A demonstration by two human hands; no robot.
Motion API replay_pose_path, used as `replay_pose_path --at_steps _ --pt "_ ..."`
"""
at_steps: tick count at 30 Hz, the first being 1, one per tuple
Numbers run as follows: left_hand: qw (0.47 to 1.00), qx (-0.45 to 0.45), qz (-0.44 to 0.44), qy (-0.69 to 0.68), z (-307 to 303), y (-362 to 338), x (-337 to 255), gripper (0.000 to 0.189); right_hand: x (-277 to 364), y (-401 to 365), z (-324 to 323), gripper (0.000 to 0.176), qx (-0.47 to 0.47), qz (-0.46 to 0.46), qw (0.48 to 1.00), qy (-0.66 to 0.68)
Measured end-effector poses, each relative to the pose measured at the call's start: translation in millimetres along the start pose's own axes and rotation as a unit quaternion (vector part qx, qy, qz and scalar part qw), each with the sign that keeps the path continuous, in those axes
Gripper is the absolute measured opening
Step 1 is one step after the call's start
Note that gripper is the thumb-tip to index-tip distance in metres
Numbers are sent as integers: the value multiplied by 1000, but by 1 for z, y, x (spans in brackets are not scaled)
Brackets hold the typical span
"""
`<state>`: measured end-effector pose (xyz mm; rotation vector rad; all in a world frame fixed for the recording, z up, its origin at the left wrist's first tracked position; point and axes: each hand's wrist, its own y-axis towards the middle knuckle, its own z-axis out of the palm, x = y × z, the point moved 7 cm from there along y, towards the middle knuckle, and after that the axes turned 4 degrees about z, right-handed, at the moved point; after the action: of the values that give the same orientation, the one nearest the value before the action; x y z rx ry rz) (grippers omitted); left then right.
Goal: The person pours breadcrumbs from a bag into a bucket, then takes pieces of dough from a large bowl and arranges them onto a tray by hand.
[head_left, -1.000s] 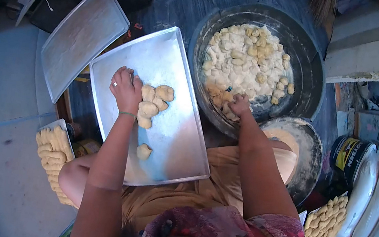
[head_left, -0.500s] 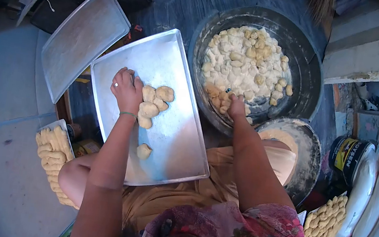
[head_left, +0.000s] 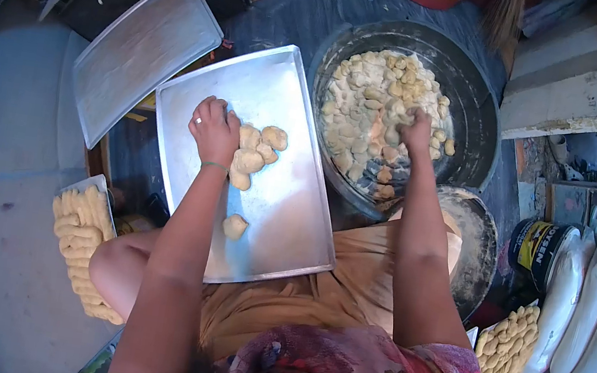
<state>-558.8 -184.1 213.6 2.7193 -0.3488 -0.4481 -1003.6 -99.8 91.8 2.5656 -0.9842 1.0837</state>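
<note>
My left hand [head_left: 215, 131] is at the upper left part of a shiny metal tray [head_left: 286, 223], its fingers curled around something I cannot make out. Right beside it lies a cluster of several dough pieces [head_left: 247, 160], and a single dough piece [head_left: 235, 226] rests lower down on the tray. Over a large dark round basin [head_left: 481, 82], my right hand [head_left: 418, 129] has its fingers closed at a pale dough piece [head_left: 398, 113]. Floury dough pieces [head_left: 363, 81] fill much of the basin.
An empty-looking tray [head_left: 146, 50] leans at the upper left. Trays of shaped dough stand at the lower left [head_left: 82, 248] and lower right [head_left: 507, 349]. A floury round pan [head_left: 476, 250] sits below the basin. A black bucket [head_left: 540, 247] and long white bags [head_left: 589, 319] are at right.
My right hand has moved up and inward over the basin from its near edge. My left hand stays by the cluster on the tray, and the whole view has shifted slightly.
</note>
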Motion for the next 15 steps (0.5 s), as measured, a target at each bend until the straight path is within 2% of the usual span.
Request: replay_pose_path --at_steps 3,6,8,10,12,14,15 --pt "1000 -2 -5 -3 -1 0 0 26 85 -17 -43 39 -18 -123 990 67" --pt "1000 -5 -2 -8 -1 0 0 26 171 -61 -73 39 8 -229 959 168" --pt "1000 -4 -9 -18 -2 0 0 25 217 -98 -78 39 53 -299 931 203" --pt "999 -4 -17 -45 -4 0 1 22 249 -138 -68 38 123 -312 912 238" --pt "995 -3 -27 -91 -7 0 5 20 256 -175 -35 37 218 -377 850 298" --pt "990 -14 -30 -137 -6 -1 14 17 247 -214 15 37 352 -386 830 195" --pt "987 -20 -32 -159 -5 -1 17 17 243 -234 37 36 354 -476 804 -39"
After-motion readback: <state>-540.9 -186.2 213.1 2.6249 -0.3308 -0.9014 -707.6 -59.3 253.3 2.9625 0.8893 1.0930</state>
